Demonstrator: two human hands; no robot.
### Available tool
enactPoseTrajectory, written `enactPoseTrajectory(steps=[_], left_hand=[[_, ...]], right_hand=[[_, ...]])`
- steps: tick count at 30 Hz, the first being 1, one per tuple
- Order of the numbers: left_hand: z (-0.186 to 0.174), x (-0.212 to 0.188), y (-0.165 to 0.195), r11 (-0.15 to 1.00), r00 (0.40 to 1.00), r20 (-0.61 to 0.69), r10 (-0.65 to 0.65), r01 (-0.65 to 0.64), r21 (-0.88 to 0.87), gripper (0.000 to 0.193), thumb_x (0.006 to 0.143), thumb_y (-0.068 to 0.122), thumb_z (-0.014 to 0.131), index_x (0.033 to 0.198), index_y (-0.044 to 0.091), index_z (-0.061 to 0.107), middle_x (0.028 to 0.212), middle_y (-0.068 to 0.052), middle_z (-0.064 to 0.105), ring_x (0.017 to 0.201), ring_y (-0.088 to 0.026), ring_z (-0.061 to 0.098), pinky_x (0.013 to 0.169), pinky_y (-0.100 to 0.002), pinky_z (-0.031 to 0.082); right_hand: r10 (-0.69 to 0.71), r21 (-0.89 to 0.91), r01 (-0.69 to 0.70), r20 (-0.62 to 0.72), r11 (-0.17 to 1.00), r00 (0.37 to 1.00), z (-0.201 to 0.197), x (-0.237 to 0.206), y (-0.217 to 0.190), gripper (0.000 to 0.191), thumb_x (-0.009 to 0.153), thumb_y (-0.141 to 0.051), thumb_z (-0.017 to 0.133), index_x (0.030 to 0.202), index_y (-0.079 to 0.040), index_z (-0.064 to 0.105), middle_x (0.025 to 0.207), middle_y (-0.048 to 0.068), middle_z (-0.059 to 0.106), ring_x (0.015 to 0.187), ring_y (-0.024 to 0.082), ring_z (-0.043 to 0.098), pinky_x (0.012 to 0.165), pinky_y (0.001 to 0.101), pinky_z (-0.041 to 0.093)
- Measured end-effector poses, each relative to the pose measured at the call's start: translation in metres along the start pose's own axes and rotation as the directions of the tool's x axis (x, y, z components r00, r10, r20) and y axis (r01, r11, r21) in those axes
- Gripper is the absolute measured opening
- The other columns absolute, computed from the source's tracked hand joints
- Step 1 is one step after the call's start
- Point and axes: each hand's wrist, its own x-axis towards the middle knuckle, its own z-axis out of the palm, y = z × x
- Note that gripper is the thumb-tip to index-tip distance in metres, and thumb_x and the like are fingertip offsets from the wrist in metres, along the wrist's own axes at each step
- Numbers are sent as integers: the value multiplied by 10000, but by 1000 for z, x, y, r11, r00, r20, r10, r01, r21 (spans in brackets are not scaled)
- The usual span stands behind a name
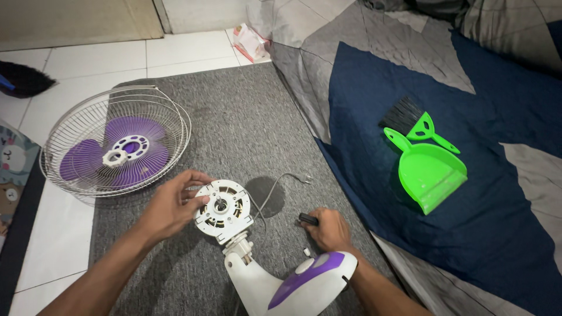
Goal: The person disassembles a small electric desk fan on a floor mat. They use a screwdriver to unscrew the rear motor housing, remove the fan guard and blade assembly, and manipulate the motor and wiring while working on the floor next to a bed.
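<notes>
A white fan motor housing [223, 210] sits on a white and purple fan stand [293, 282] lying on the grey mat [234, 129]. My left hand [172, 205] grips the housing's left rim. My right hand [329, 229] is closed on a small black-handled tool [308, 219], resting on the mat to the right of the motor. A thin grey wire [281, 181] trails from the motor toward the bed edge.
A wire fan guard [170, 105] holding the purple blades [126, 153] lies at the left of the mat. A green dustpan [430, 169] and black-bristled brush [410, 120] rest on the blue and grey bedspread [363, 88]. A pink packet [250, 42] lies on the tiled floor.
</notes>
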Motion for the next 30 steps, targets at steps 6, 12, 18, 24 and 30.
enactPoseTrajectory(steps=[6,12,18,24,30], left_hand=[[-2,-2,4,1000,1000,3,-10,10,-1,370,861,84,664,1227,65,612,1230,-136,717,1155,-223,718,950,-379,578],[-1,-4,5,996,999,-22,-34,36,78,390,861,99,677,1245,91,612,1281,-106,685,1222,-219,668,993,-407,546],[-4,-3,0,999,1000,-11,17,-17,47,387,864,86,683,1244,74,616,1259,-124,709,1199,-227,690,999,-386,542],[0,-1,-18,981,977,-84,195,-195,5,319,860,27,697,1176,60,666,1105,-102,762,1007,-192,743,848,-337,619],[-1,-1,-27,957,952,-107,288,-283,66,314,854,44,727,1160,60,656,1083,-100,751,999,-182,745,854,-321,607]], right_hand=[[53,51,-55,37,997,998,-5,-2,-5,161,805,-196,798,960,-153,817,873,114,786,871,283,766,818,420,567],[-103,42,104,-13,994,995,-6,-3,-9,236,788,-171,789,1023,-173,804,968,99,773,920,301,725,831,439,545],[-147,95,147,-7,985,989,-7,-1,-3,295,770,-168,780,1064,-136,786,974,114,754,918,279,724,816,407,549],[-313,208,335,-134,919,940,-32,23,-43,237,899,-224,722,1024,-25,747,859,107,660,749,230,654,690,369,510],[-634,195,682,-260,705,729,-88,17,-149,178,963,-218,694,992,-47,737,835,84,571,729,197,578,646,344,481]])
